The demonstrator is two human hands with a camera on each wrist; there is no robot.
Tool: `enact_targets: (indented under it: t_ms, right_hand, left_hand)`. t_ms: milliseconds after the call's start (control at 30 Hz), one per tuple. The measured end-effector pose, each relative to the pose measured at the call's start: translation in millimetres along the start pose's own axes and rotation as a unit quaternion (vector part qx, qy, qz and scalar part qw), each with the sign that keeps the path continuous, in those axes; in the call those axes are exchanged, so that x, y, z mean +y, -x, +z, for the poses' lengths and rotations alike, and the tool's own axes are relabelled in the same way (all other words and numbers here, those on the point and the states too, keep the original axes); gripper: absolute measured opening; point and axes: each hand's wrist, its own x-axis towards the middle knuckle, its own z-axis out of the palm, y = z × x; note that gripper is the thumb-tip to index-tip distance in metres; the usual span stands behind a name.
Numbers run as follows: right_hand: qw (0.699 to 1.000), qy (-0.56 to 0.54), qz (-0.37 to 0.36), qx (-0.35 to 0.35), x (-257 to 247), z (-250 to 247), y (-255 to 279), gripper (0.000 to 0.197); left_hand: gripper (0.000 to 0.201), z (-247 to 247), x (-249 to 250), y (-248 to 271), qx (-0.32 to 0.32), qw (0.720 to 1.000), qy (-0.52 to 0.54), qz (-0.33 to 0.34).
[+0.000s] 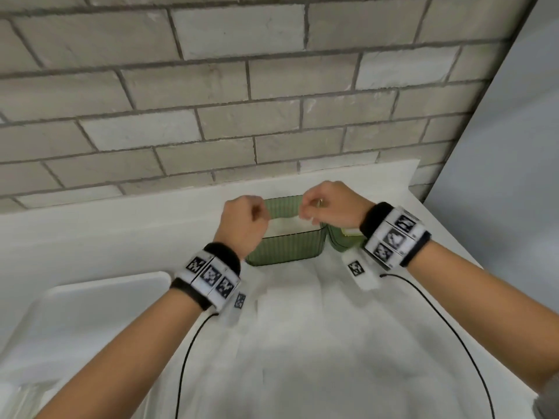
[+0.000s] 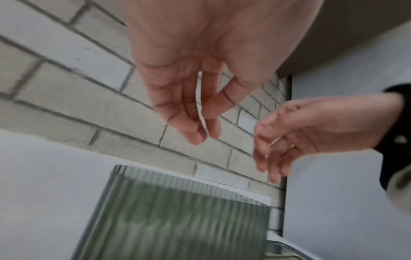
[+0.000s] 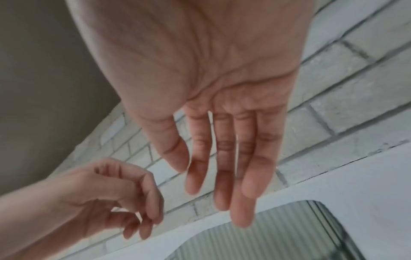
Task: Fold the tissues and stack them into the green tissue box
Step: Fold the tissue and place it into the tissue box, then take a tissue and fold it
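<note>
The green ribbed tissue box [image 1: 281, 249] stands open at the back of the white table, close to the wall. A white tissue [image 1: 282, 225] lies in its top, and its edge [image 2: 255, 196] drapes over the far rim. Both hands hover just above the box. My left hand [image 1: 257, 217] is over the left rim, fingers hanging relaxed [image 2: 204, 126] and holding nothing. My right hand [image 1: 308, 210] is over the right rim; in the right wrist view its fingers [image 3: 211, 184] are straight and empty above the box [image 3: 289, 228].
A green lid [image 1: 341, 240] lies right of the box, under my right wrist. Flat white tissue sheets [image 1: 302, 328] cover the table in front. A white tray [image 1: 90, 313] sits at the left. The brick wall [image 1: 242, 116] rises right behind; the table edge [image 1: 472, 258] runs along the right.
</note>
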Motion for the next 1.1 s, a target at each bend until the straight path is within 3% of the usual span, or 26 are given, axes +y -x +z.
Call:
enact_targets:
  t_ms: [67, 133, 233, 300, 467, 567, 733, 833, 967, 1033, 1100]
  right_hand:
    - [0.999, -0.037, 0.009, -0.017, 4.7, 8.0, 30.5, 0.018]
    - [0.995, -0.047, 0.042, -0.078, 18.5, 26.7, 49.8, 0.017]
    - [0.989, -0.058, 0.087, -0.106, 44.8, 57.8, 63.2, 0.015]
    - [0.989, -0.055, 0.106, -0.09, 57.3, 75.4, 66.8, 0.017]
    - [0.98, -0.133, 0.139, -0.058, 64.1, 107.0, 63.5, 0.024]
    - [0.976, -0.158, 0.146, -0.022, 55.7, 114.6, 59.0, 0.022]
    - [0.976, -0.188, 0.109, -0.02, 34.6, 126.4, 52.1, 0.017]
    - [0.983, -0.174, 0.051, 0.006, 16.6, 123.4, 56.4, 0.023]
    - [0.98, -0.185, -0.038, 0.059, -9.8, 98.4, 67.2, 0.028]
    - [0.966, -0.228, -0.082, 0.087, -20.2, 81.9, 73.2, 0.031]
    - [0.944, -0.297, -0.118, 0.082, -25.9, 69.2, 77.8, 0.037]
  left_hand:
    - [0.033, -0.4, -8.9, 27.2, -0.006, 0.996, 0.082, -0.014]
    - [0.036, 6.7, -24.9, 52.7, -0.075, 0.988, 0.104, -0.083]
    - [0.009, 23.1, -49.1, 81.8, -0.208, 0.965, 0.001, -0.16]
    - [0.012, 30.1, -58.1, 94.4, -0.224, 0.961, -0.027, -0.163]
    - [0.021, 34.8, -58.3, 102.2, -0.197, 0.97, -0.031, -0.138]
    - [0.024, 36.1, -56.3, 103.8, -0.195, 0.967, -0.005, -0.163]
    - [0.025, 39.4, -54.3, 106.2, -0.178, 0.967, 0.039, -0.18]
    - [0.022, 36.5, -49.7, 108.1, -0.177, 0.97, 0.053, -0.156]
    - [0.022, 20.3, -36.5, 108.6, -0.097, 0.977, 0.126, -0.139]
    - [0.021, 9.1, -21.9, 111.6, -0.018, 0.961, 0.235, -0.145]
    - [0.02, -1.2, -4.9, 115.5, 0.034, 0.927, 0.353, -0.124]
